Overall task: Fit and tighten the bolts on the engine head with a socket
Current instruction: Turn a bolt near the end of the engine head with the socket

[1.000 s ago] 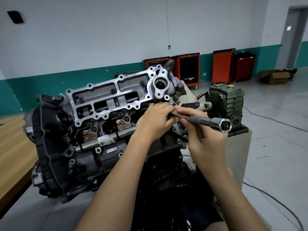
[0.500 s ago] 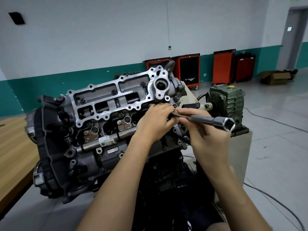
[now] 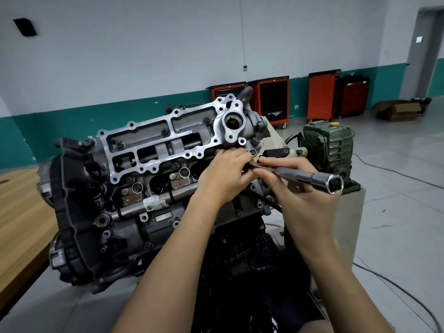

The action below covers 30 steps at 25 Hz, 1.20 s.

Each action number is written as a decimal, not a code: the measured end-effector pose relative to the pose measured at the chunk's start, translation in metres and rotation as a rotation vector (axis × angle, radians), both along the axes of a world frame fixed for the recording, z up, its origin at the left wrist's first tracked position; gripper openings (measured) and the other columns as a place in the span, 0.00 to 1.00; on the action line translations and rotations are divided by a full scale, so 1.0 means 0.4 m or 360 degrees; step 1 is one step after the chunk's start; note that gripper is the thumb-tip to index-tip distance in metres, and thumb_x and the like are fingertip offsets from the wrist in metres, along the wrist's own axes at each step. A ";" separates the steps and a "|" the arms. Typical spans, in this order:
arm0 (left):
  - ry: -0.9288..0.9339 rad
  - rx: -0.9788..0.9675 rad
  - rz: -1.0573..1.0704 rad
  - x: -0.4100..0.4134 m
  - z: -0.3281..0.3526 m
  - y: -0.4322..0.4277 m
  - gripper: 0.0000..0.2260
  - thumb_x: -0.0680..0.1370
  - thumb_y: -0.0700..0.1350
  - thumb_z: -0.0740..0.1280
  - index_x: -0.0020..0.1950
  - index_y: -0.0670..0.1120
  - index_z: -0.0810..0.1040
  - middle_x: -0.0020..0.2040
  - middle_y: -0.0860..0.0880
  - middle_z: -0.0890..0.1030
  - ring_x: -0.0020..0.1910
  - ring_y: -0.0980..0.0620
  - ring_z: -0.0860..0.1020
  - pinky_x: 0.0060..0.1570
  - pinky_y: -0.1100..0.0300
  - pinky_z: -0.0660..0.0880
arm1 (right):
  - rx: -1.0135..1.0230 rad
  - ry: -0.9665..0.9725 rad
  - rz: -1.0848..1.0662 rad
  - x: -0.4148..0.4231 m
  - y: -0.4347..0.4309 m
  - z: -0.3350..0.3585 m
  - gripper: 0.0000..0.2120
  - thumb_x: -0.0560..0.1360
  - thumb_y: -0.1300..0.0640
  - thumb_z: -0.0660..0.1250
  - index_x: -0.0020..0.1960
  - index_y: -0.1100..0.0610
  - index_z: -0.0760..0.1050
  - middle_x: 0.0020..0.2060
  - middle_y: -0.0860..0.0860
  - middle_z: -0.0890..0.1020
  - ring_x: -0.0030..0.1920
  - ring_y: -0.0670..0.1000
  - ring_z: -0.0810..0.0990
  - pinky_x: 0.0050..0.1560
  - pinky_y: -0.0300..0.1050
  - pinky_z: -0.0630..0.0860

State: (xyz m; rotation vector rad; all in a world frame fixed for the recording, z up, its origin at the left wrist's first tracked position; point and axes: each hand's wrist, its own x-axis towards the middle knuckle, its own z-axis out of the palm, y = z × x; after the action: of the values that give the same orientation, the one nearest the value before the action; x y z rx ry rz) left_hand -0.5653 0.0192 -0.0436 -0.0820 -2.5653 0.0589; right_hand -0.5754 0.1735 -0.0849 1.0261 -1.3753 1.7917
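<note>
Grey cast-metal engine head (image 3: 153,162) tilted on its stand beside a wooden desk (image 3: 19,207), left hand (image 3: 224,175) curled at its right end, grasp hidden, right hand (image 3: 306,200) gripping long silver tubular socket wrench (image 3: 302,176), tip at the head, hex mouth facing outward

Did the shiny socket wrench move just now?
Yes. The socket wrench swung its open end slightly rightward and lower across the green gearbox behind it.

Head camera looks down, close over engine head (image 3: 149,162), edges perhaps distorted.
</note>
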 end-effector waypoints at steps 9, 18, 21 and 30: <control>0.0070 0.0014 -0.0026 -0.003 -0.005 -0.003 0.10 0.77 0.49 0.61 0.50 0.44 0.76 0.50 0.50 0.78 0.53 0.49 0.74 0.53 0.58 0.64 | 0.0067 0.0195 -0.0155 -0.005 0.006 0.004 0.09 0.71 0.62 0.74 0.49 0.66 0.82 0.45 0.53 0.85 0.46 0.49 0.84 0.46 0.51 0.81; 0.0088 0.0046 -0.0006 0.001 -0.006 0.003 0.10 0.77 0.48 0.61 0.52 0.44 0.77 0.51 0.50 0.79 0.53 0.49 0.73 0.54 0.58 0.64 | 0.0099 0.0294 -0.0259 -0.008 0.010 0.008 0.08 0.72 0.64 0.73 0.49 0.67 0.82 0.46 0.55 0.85 0.46 0.51 0.84 0.45 0.53 0.81; 0.0092 0.0032 -0.0014 0.000 -0.005 0.003 0.08 0.77 0.48 0.62 0.49 0.44 0.76 0.50 0.49 0.78 0.53 0.48 0.73 0.53 0.58 0.63 | 0.0024 0.0213 -0.0244 -0.005 0.013 0.007 0.10 0.70 0.61 0.75 0.49 0.66 0.82 0.45 0.54 0.85 0.47 0.49 0.84 0.46 0.51 0.81; 0.0077 0.0045 -0.0011 0.001 -0.003 0.004 0.14 0.76 0.51 0.58 0.50 0.44 0.77 0.49 0.49 0.78 0.52 0.49 0.74 0.53 0.57 0.65 | 0.0081 0.0174 -0.0199 -0.001 0.011 0.012 0.09 0.71 0.60 0.74 0.48 0.65 0.82 0.43 0.53 0.85 0.45 0.50 0.84 0.45 0.54 0.81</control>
State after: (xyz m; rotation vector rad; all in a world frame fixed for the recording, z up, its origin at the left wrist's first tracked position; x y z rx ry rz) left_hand -0.5648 0.0209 -0.0449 -0.0777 -2.5166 0.0215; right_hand -0.5759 0.1777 -0.0802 1.0261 -1.3927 1.5939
